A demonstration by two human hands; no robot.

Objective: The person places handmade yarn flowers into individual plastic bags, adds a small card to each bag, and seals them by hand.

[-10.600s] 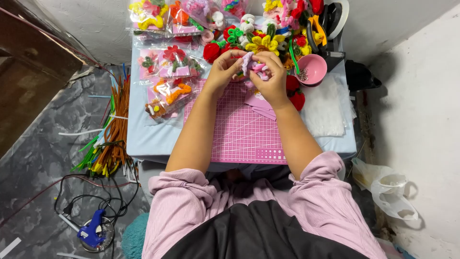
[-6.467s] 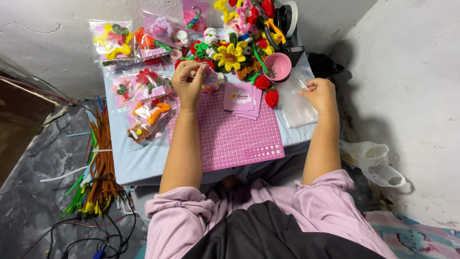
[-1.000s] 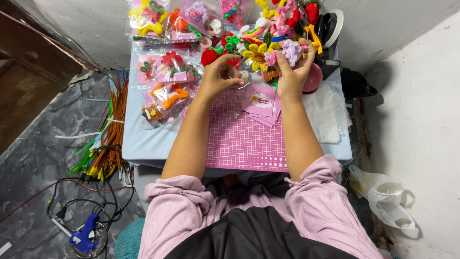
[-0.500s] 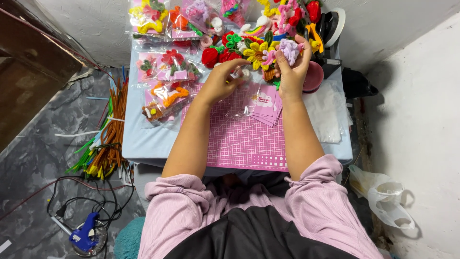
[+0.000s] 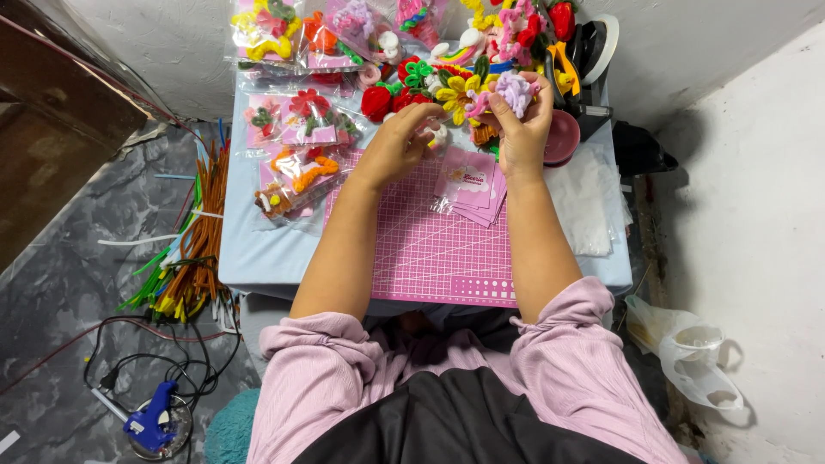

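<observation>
My right hand (image 5: 520, 129) is raised over the far end of the table and holds a fluffy lilac pipe-cleaner flower (image 5: 514, 88) between thumb and fingers. My left hand (image 5: 402, 142) rests lower, over the top edge of the pink cutting mat (image 5: 430, 249), fingers curled around a small white and clear piece that I cannot make out. A stack of pink cards (image 5: 471, 182) lies on the mat between my hands.
Bagged pipe-cleaner flowers (image 5: 296, 176) lie at the table's left. Loose red, yellow and green flowers (image 5: 430, 90) crowd the far edge, beside a pink bowl (image 5: 563, 137). Clear bags (image 5: 589, 206) sit at right. Pipe cleaners (image 5: 193, 249) and a blue glue gun (image 5: 148, 421) are on the floor.
My right hand has kept the lilac flower raised. My left hand has drawn slightly back toward the mat's top edge, its fingers closing on a small piece.
</observation>
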